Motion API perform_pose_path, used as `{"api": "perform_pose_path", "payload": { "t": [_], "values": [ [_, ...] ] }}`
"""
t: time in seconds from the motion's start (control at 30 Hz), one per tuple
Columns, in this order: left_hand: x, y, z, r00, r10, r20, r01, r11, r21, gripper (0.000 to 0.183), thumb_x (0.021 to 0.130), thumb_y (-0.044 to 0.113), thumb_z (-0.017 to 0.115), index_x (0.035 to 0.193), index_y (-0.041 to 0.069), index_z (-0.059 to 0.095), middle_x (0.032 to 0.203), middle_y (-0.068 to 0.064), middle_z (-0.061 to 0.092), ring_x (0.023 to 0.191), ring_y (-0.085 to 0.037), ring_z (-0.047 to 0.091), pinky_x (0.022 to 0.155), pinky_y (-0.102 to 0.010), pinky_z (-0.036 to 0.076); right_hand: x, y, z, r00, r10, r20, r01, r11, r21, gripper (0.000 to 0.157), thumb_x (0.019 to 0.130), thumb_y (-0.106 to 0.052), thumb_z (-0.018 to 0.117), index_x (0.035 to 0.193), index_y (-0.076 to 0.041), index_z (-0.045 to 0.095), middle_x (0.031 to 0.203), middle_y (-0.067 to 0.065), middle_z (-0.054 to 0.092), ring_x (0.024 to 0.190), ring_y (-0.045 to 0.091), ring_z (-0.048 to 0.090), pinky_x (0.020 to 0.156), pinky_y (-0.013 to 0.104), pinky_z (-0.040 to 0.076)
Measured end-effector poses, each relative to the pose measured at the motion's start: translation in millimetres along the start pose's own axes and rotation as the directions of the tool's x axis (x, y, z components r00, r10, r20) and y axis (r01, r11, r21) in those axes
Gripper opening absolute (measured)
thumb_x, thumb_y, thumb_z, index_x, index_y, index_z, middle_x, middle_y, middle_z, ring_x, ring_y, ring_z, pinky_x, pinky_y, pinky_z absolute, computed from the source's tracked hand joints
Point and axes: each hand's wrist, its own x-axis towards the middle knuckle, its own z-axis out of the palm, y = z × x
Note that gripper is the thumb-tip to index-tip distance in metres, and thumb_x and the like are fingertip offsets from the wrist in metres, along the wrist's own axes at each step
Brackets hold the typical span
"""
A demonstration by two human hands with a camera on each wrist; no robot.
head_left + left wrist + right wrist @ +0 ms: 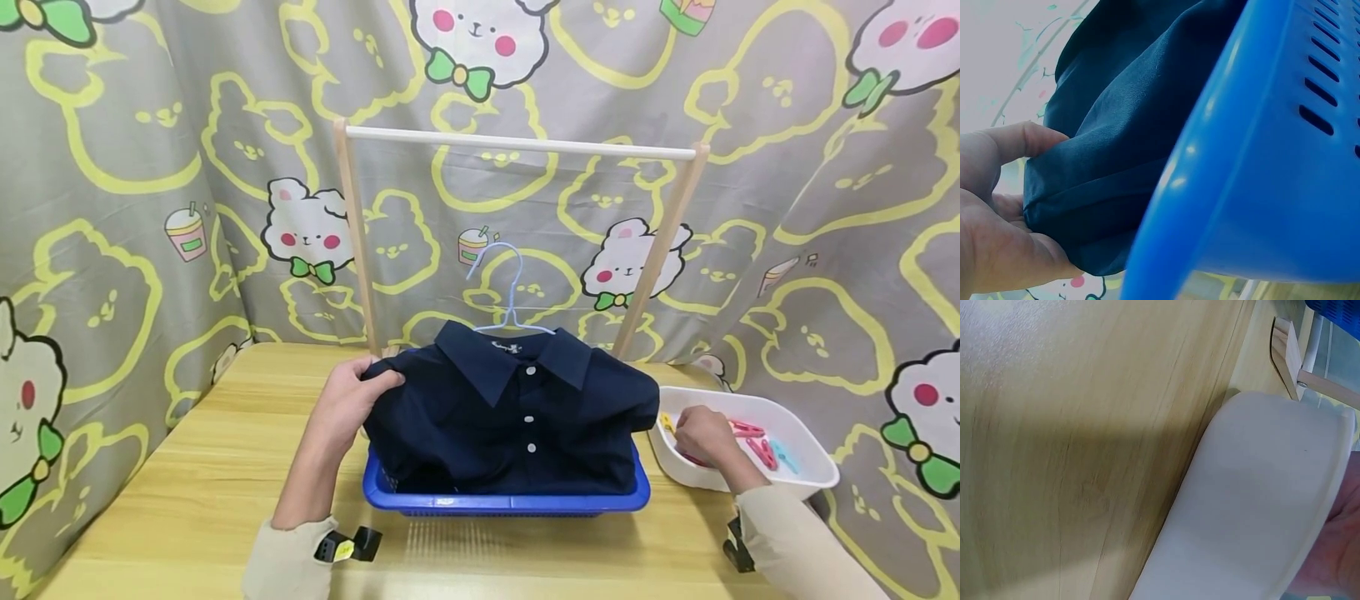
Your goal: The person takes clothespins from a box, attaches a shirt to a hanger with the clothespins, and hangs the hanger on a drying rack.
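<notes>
A dark navy collared shirt (480, 417) with white buttons sits on a light blue hanger (516, 287), its lower part inside a blue basket (506, 502). My left hand (348, 406) pinches the shirt's shoulder at the left; the left wrist view shows thumb and fingers on either side of the dark cloth (1104, 169). Over at the right, my right hand (705, 435) reaches down into a white bin (813, 454) among clothespins. Its fingertips are hidden, and a bit of red shows beneath them. The bin's wall (1254, 494) blocks most of that hand in the right wrist view.
Red clothespins (762, 452), a light blue clothespin (784, 457) and a yellow one (667, 423) lie in the bin. Behind the basket stands a rack with wooden posts (660, 250) and a white rail (525, 143). A patterned curtain (225, 167) surrounds the wooden table (187, 500).
</notes>
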Motion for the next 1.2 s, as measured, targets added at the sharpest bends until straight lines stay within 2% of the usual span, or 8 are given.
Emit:
{"api": "perform_pose_path", "payload": {
  "t": [0.83,1.2],
  "values": [
    [0.7,0.1,-0.6,1.0,-0.011,0.002,0.011,1.0,0.021,0.024,0.091,0.013,0.069,0.073,0.006,0.054,0.078,-0.002,0.048,0.078,-0.022,0.052,0.069,-0.031,0.045,0.5,3.0,1.6,1.0,-0.001,-0.012,0.0,1.0,-0.018,0.011,0.074,-0.007,0.066,0.082,0.001,0.067,0.08,0.015,0.067,0.073,0.034,0.06,0.068,0.045,0.05],
    [-0.1,0.1,-0.8,1.0,-0.002,0.002,0.002,1.0,0.016,0.027,0.091,0.014,0.069,0.072,0.006,0.052,0.075,-0.002,0.046,0.077,-0.022,0.052,0.068,-0.031,0.044,-3.0,4.7,-4.0,0.999,0.014,-0.037,-0.015,1.0,-0.014,0.011,0.074,-0.008,0.066,0.079,0.002,0.067,0.077,0.014,0.066,0.072,0.035,0.06,0.068,0.045,0.049]
  ]
}}
